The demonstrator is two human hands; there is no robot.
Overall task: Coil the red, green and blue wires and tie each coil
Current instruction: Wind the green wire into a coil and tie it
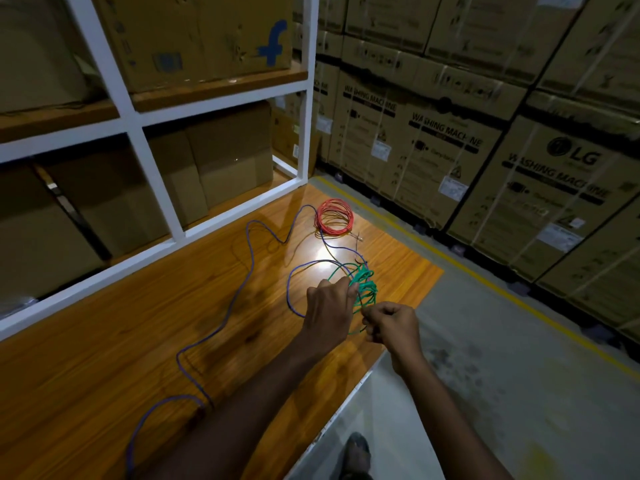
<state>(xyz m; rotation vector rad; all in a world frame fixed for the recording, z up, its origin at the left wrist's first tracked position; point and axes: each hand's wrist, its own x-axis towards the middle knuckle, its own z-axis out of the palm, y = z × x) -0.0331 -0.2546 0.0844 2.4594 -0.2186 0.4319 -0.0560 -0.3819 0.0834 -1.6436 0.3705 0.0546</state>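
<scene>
Left grip (327,310): fingers curled round the bunched loops of the green wire (365,285), holding them just above the tabletop (104,375)
Right grip (393,323): clenched, thumb and fingers pinching what looks like a loose strand of the green wire; motion blur hides the exact hold
Green wire: a small untidy coil between the two hands, over the right-hand part of the tabletop near its edge
Red wire (334,216): a round coil lying flat at the far end of the tabletop, well apart from the hands
Blue wire (287,292): uncoiled, snaking along the tabletop from the near left up towards the red wire, with one loop just beside the left grip
Surroundings: a white rack (156,188) with brown boxes on the left, stacked washing machine cartons (554,188) on the right, grey floor (519,375) between
</scene>
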